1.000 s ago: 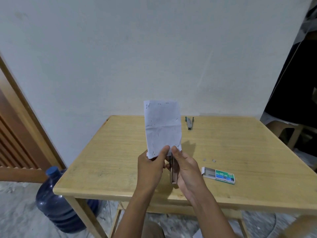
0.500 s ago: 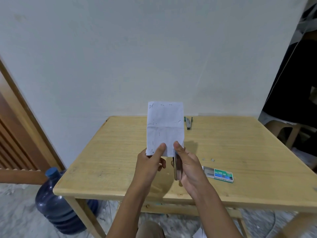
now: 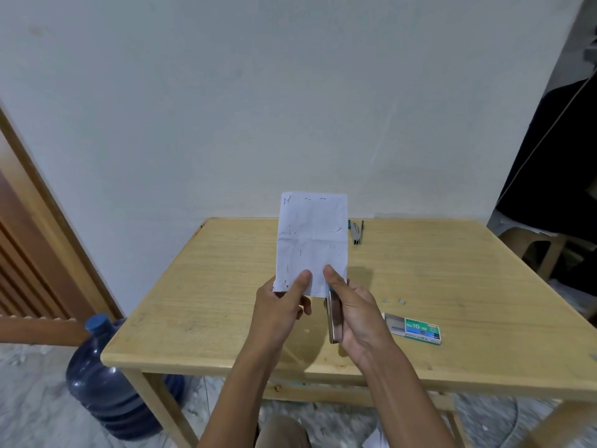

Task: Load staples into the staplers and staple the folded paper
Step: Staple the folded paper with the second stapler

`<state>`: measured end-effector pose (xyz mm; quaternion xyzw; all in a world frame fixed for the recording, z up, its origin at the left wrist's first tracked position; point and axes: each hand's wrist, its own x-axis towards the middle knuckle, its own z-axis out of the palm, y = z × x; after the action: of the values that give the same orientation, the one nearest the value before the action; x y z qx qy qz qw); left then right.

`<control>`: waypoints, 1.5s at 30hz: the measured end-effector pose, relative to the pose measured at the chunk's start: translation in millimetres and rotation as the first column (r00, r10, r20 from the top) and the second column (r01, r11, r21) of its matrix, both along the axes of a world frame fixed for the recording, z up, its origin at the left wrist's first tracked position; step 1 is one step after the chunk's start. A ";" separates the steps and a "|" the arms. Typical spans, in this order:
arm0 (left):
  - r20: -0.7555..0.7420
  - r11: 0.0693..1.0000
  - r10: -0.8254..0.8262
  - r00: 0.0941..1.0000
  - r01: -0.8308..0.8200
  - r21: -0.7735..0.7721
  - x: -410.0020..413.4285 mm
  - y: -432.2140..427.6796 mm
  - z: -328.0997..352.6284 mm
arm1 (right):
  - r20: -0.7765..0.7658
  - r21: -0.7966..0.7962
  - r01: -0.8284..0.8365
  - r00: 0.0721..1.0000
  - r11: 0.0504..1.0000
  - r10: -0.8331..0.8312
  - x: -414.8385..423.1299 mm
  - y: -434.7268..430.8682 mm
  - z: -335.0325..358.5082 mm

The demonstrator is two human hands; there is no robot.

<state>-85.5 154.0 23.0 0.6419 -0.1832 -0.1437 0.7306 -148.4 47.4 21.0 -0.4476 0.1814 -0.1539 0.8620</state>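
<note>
A folded white paper stands upright above the wooden table, with several staples along its edges. My left hand pinches its lower left corner between thumb and fingers. My right hand grips a slim metal stapler held on edge, its nose at the paper's lower right corner and my thumb on the paper. A second stapler lies at the table's far edge. A green box of staples, slid partly open, lies to the right of my right hand.
Two loose staple bits lie on the table beyond the box. A blue water jug stands on the floor at the table's left. A wooden door frame is at far left, a plastic stool at far right.
The paper has turned to face me squarely and risen a little. My right thumb has moved up onto the paper's lower right corner with the stapler.
</note>
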 end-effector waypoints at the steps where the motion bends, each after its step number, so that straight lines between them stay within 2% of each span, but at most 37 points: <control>1: 0.001 1.000 -0.004 1.000 0.004 -0.004 -0.1 0.3 -0.1 | -0.007 0.005 0.010 1.000 1.000 -0.010 0.2 0.8 0.4; 5: -0.008 1.000 -0.008 1.000 0.008 -0.010 1.6 2.0 -1.9 | -0.043 -0.006 0.005 0.999 1.000 -0.005 -2.6 3.7 4.8; 9: -0.026 1.000 -0.009 1.000 0.010 0.006 4.1 2.3 -3.7 | -0.119 -0.114 0.035 0.992 0.993 -0.048 -6.3 5.3 1.4; 13: -0.074 1.000 -0.006 0.997 0.006 0.001 8.5 3.5 -6.8 | -0.057 -0.073 0.074 0.995 0.995 -0.078 -3.5 5.6 1.5; 19: -0.170 0.998 -0.040 0.985 0.046 0.031 20.2 14.0 -12.2 | -0.171 -0.371 0.060 0.976 0.927 -0.132 1.2 -0.9 -2.4; 21: -0.179 0.996 -0.003 0.984 0.019 0.091 30.5 18.8 -13.6 | -0.167 -0.420 0.086 0.971 0.904 -0.170 3.7 -2.0 -2.2; 23: -0.164 0.979 0.101 0.981 -0.069 0.190 44.6 21.2 -13.3 | -0.178 -0.438 0.108 0.963 0.892 -0.203 5.5 -4.4 -1.7; 26: -0.101 0.927 0.286 0.953 -0.248 0.281 71.0 21.9 -18.1 | -0.254 -0.423 0.065 0.949 0.904 -0.187 6.6 -12.7 -1.6; 28: -0.008 0.884 0.363 0.932 -0.341 0.319 90.8 19.8 -28.6 | -0.327 -0.402 0.012 0.932 0.916 -0.155 5.8 -18.4 -0.4; 29: 0.090 0.831 0.394 0.915 -0.396 0.390 99.5 18.4 -35.2 | -0.351 -0.381 -0.004 0.926 0.925 -0.140 4.8 -21.0 0.0; 31: 0.351 0.610 0.405 0.844 -0.536 0.584 110.1 15.3 -44.8 | -0.368 -0.354 -0.023 0.922 0.935 -0.116 2.0 -26.0 1.6; 32: 0.468 0.525 0.373 0.801 -0.598 0.605 113.0 14.8 -48.6 | -0.370 -0.358 -0.028 0.922 0.933 -0.114 1.0 -29.1 1.7; 34: 0.620 0.464 0.207 0.757 -0.634 0.618 115.9 11.6 -52.6 | -0.366 -0.395 -0.034 0.922 0.918 -0.124 -0.3 -35.5 2.1; 36: 0.647 0.418 -0.016 0.763 -0.583 0.697 122.9 8.6 -60.5 | -0.362 -0.457 -0.050 0.923 0.888 -0.134 0.5 -41.3 4.1; 38: 0.596 0.361 -0.094 0.798 -0.530 0.767 130.4 10.1 -61.6 | -0.354 -0.538 -0.077 0.924 0.839 -0.142 2.7 -46.0 10.0; 42: 0.564 0.311 -0.068 0.823 -0.520 0.796 152.5 14.7 -65.6 | -0.362 -0.716 -0.143 0.913 0.683 -0.188 23.5 -61.3 19.8; 45: 0.582 0.340 -0.025 0.812 -0.541 0.769 159.9 13.4 -70.6 | -0.375 -0.816 -0.186 0.891 0.548 -0.257 56.7 -82.8 19.7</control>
<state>74.5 167.4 -47.7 0.9680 -0.1446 0.0741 0.1913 -91.7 -35.4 40.7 -0.8213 0.2909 -0.1306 0.4731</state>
